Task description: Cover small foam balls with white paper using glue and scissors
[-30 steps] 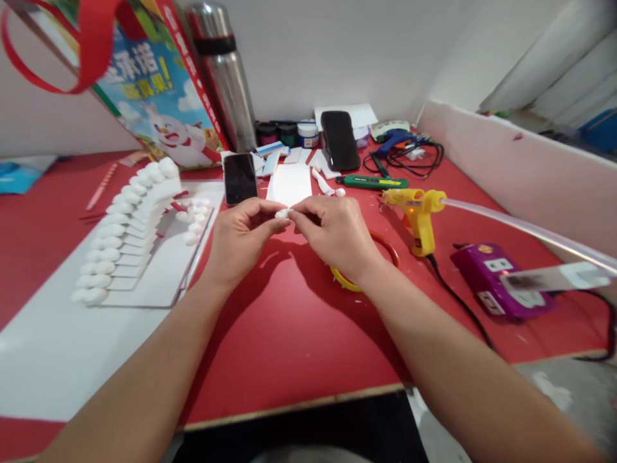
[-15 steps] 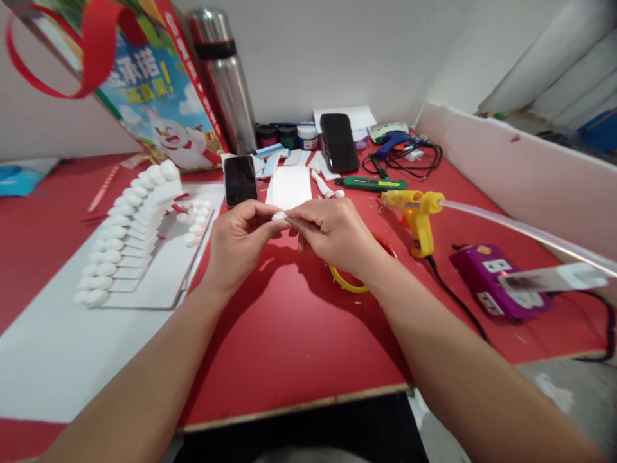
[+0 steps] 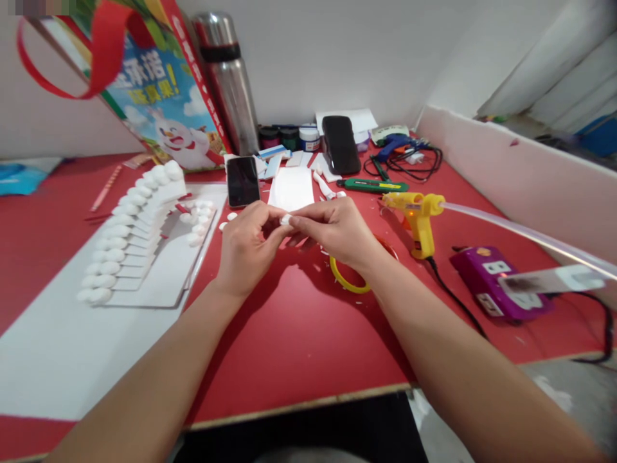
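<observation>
Over the middle of the red table, a small white oval piece (image 3: 286, 220) is pinched between both hands; its material is not clear. My left hand (image 3: 250, 241) grips it from the left with thumb and forefinger. Fingertips of my right hand (image 3: 337, 231) close on its other side, hiding part of it. To the left stands a white stepped model (image 3: 159, 199) on a board, its steps edged with rows of white oval pieces (image 3: 113, 241). A few loose white pieces (image 3: 232, 217) lie just beside my left hand.
Right of my hands are a yellow glue gun (image 3: 417, 222) with its cord, a purple box (image 3: 491, 283) and a yellow tape ring (image 3: 347, 280). Behind are a green cutter (image 3: 373, 186), two phones (image 3: 243, 182), a steel flask (image 3: 229, 83) and a printed bag (image 3: 168, 109).
Both hands have shifted slightly to the right, and their fingers have turned the white piece. Loose white pieces left of my left hand now show.
</observation>
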A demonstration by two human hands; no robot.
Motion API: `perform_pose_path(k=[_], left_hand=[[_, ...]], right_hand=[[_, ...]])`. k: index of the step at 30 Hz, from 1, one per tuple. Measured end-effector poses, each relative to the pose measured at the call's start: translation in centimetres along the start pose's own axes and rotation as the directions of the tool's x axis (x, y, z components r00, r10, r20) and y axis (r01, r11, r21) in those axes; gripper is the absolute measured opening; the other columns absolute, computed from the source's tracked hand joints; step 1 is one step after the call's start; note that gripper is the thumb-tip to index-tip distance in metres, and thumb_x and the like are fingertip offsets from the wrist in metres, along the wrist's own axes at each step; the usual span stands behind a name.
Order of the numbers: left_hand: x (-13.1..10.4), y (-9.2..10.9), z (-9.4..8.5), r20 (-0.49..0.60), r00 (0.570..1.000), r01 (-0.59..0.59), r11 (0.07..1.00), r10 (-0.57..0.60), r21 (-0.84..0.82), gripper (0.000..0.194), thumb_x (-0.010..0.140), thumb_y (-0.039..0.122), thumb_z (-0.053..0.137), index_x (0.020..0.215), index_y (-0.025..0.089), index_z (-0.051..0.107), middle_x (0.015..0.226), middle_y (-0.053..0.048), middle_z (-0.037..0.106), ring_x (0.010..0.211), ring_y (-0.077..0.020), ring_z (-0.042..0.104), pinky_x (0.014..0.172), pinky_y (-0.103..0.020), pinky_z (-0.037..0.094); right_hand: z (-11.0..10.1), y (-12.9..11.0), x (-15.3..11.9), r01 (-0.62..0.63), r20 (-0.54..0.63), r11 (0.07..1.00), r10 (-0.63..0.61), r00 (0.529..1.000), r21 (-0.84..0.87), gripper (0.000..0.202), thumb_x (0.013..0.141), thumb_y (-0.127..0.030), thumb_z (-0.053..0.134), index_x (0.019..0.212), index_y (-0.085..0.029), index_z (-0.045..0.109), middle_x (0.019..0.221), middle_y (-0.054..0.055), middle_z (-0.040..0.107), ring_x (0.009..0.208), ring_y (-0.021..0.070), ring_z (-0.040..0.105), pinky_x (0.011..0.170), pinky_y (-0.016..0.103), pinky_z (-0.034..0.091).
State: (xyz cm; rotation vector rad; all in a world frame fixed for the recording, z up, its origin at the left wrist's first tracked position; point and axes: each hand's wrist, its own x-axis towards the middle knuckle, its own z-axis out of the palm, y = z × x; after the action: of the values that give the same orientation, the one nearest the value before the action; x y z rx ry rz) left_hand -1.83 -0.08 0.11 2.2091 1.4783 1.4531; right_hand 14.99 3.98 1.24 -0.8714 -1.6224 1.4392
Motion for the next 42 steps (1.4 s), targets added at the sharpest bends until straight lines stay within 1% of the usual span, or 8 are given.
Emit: perform_pose_path(k=[3,7,13,18,25,32,38,42], left_hand=[[0.0,-0.1,0.3,0.015,0.992,0.122,0.982,-0.122,-0.142,0.011,0.088,0.025,0.074,0.097,0.019,0.074,0.087,-0.003,0.072,0.075,-0.0145,0.064,0.071,-0.027,0.051],[0.1,0.1,0.6,0.041,0.953,0.294,0.884,-0.300,-0.363,0.018,0.090,0.030,0.072,0.102,0.018,0.076,0.095,-0.005,0.076,0.082,-0.0171,0.071,0.076,-0.028,0.056],[0.1,0.1,0.7,0.022,0.928,0.341,0.824,-0.372,-0.453,0.016,0.087,0.029,0.075,0.097,0.019,0.079,0.091,-0.004,0.076,0.082,-0.0177,0.072,0.078,-0.030,0.059],[0.1,-0.2,0.7,0.003,0.935,0.320,0.842,-0.354,-0.434,0.014,0.086,0.028,0.076,0.097,0.021,0.080,0.092,-0.004,0.075,0.081,-0.0174,0.071,0.078,-0.032,0.060],[0.1,0.6,0.6,-0.041,0.965,0.238,0.927,-0.261,-0.290,0.014,0.090,0.026,0.071,0.098,0.022,0.081,0.091,-0.004,0.074,0.083,-0.0169,0.068,0.075,-0.029,0.057],[0.1,0.5,0.8,-0.049,0.956,0.255,0.902,-0.289,-0.347,0.013,0.088,0.024,0.073,0.097,0.021,0.081,0.088,-0.003,0.073,0.078,-0.0154,0.067,0.072,-0.028,0.056],[0.1,0.1,0.9,0.045,0.988,0.152,0.955,-0.146,-0.253,0.023,0.089,0.023,0.071,0.110,0.022,0.077,0.099,-0.006,0.070,0.084,-0.0167,0.066,0.079,-0.030,0.056],[0.1,0.1,0.6,0.020,0.993,0.118,0.983,-0.116,-0.141,0.017,0.090,0.022,0.069,0.105,0.022,0.079,0.092,-0.005,0.070,0.079,-0.0160,0.064,0.076,-0.029,0.054]], right_hand=[[0.1,0.2,0.2,0.011,-0.042,0.998,-0.008,0.999,0.066,0.030,0.079,-0.042,0.080,0.080,-0.012,0.078,0.069,0.006,0.075,0.061,0.0166,0.073,0.056,0.025,0.061],[0.0,0.2,0.3,0.056,-0.068,0.996,-0.051,0.996,0.076,0.038,0.076,-0.049,0.081,0.085,-0.012,0.079,0.071,0.006,0.075,0.063,0.0156,0.073,0.061,0.026,0.064],[0.1,0.8,0.3,0.120,-0.066,0.993,-0.118,0.991,0.023,0.031,0.085,-0.041,0.075,0.094,-0.012,0.081,0.078,0.007,0.077,0.069,0.0171,0.075,0.066,0.029,0.065],[0.2,1.0,0.1,0.128,-0.051,0.992,-0.129,0.990,-0.023,0.025,0.088,-0.036,0.072,0.098,-0.016,0.081,0.084,0.006,0.077,0.074,0.0174,0.075,0.073,0.032,0.066],[0.9,1.1,-0.1,0.158,-0.144,0.982,-0.172,0.974,-0.102,0.022,0.089,-0.030,0.069,0.100,-0.015,0.081,0.076,0.004,0.076,0.067,0.0157,0.073,0.067,0.028,0.064],[0.9,1.2,-0.2,0.205,-0.145,0.967,-0.227,0.963,-0.148,0.021,0.090,-0.025,0.067,0.099,-0.015,0.082,0.075,0.004,0.075,0.066,0.0157,0.073,0.065,0.027,0.062],[0.5,1.1,0.2,0.106,-0.180,0.987,-0.127,0.975,-0.122,0.020,0.086,-0.030,0.070,0.088,-0.013,0.080,0.069,0.004,0.074,0.060,0.0149,0.071,0.060,0.026,0.061],[0.3,1.3,0.3,0.082,-0.096,0.993,-0.090,0.991,-0.089,0.022,0.087,-0.033,0.069,0.079,-0.013,0.076,0.071,0.006,0.074,0.062,0.0164,0.072,0.060,0.027,0.061]])
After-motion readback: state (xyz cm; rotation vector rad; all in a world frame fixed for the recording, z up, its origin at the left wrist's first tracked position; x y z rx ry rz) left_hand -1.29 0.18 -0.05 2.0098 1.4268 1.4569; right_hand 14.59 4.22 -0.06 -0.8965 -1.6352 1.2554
